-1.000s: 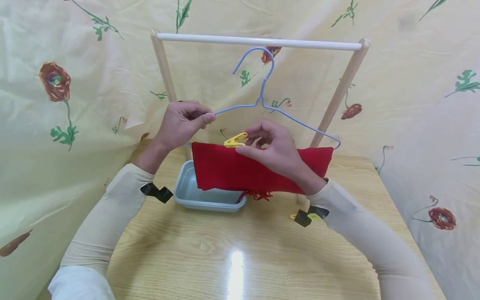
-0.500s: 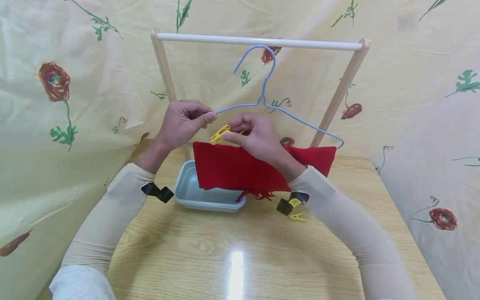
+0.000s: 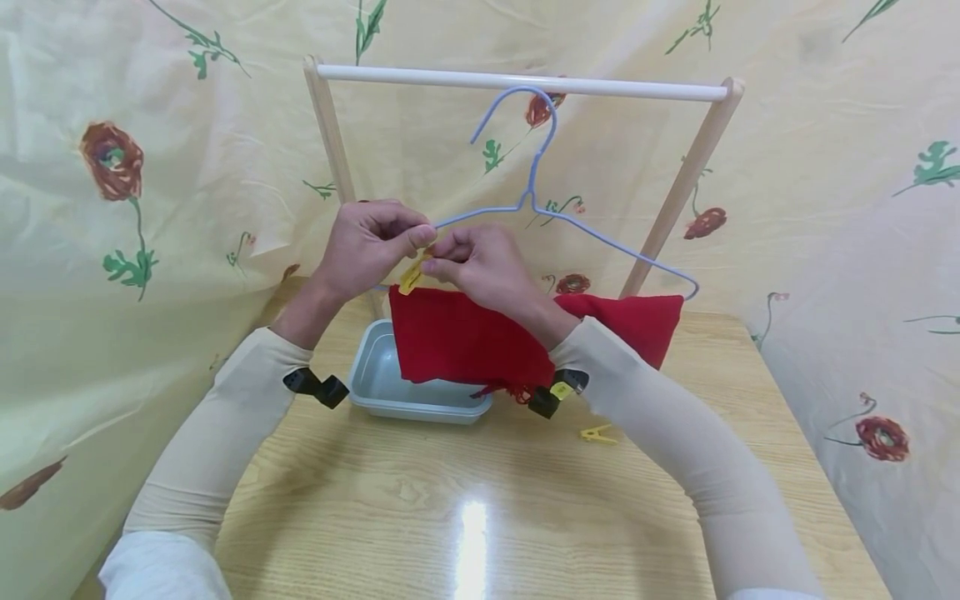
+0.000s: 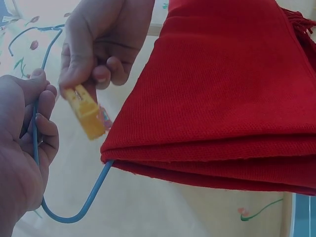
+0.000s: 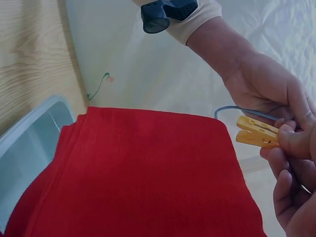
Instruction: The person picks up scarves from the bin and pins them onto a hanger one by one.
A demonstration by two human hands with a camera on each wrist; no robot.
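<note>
My left hand (image 3: 371,250) grips the left shoulder of a blue wire hanger (image 3: 592,231), holding it up in front of the rack. A folded red scarf (image 3: 472,337) with a fringe hangs over the hanger's lower bar. Between thumb and fingers my right hand (image 3: 483,262) pinches a yellow clothespin (image 3: 412,273), close beside the left hand. In the left wrist view the clothespin (image 4: 88,114) points down toward the scarf's corner (image 4: 111,148) on the bar. The right wrist view shows the clothespin's tips (image 5: 242,129) just off the scarf's top edge.
A wooden rack with a white rail (image 3: 450,77) stands behind the hanger. Under the scarf sits a light blue basin (image 3: 420,411) on the wooden table (image 3: 375,508). Another yellow clothespin (image 3: 597,434) lies on the table to the right. Flowered cloth covers the walls.
My right hand has moved left along the scarf's top edge with the clothespin, from near the middle to the left end, and the clothespin has turned to point downward. The left hand keeps its hold.
</note>
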